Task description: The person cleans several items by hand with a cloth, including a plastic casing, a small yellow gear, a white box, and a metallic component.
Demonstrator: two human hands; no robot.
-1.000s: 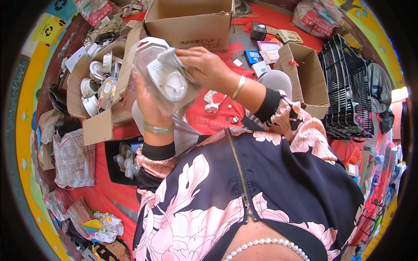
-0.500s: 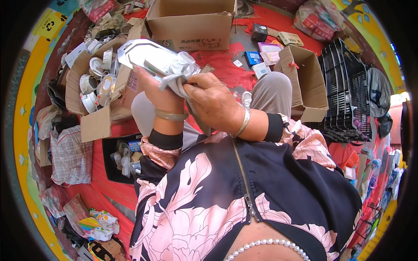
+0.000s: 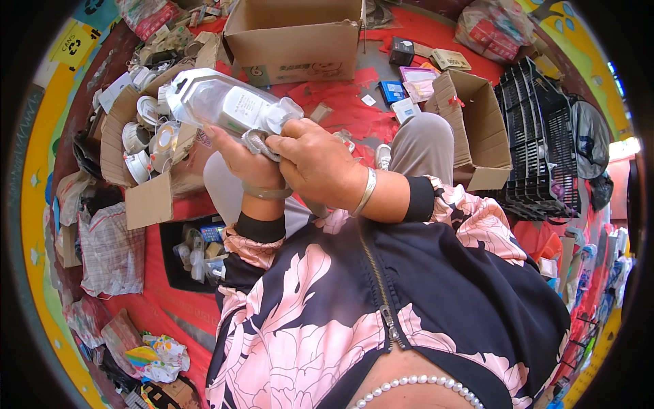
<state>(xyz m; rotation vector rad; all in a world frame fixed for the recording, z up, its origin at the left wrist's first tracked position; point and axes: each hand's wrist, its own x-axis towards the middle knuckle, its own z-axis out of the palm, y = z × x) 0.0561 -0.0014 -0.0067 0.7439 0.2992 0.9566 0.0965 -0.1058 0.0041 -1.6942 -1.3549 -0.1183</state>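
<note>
A clear plastic blister package (image 3: 204, 95) with a hang hole at its far left end and a white label lies tilted across my left hand (image 3: 242, 160). My left fingers are closed round it from below. A white, rounded part (image 3: 281, 113) sits at the package's right end. My right hand (image 3: 320, 160) is closed on a grey cloth (image 3: 259, 144), pressed against the near side of the package beside that white part. Much of the cloth is hidden behind my right hand, and a tail of it hangs below.
Left stands an open carton (image 3: 150, 198) of round white light fittings. Ahead is a larger cardboard box (image 3: 293, 41); to the right, an open carton (image 3: 470, 123) and black plastic crates (image 3: 535, 143). A black bin (image 3: 180, 273) holds small goods. Small boxes (image 3: 402, 88) lie on the red floor covering.
The package has turned in my hands, so its label and clear body now show instead of a bright glare. My right hand and the cloth have shifted slightly left.
</note>
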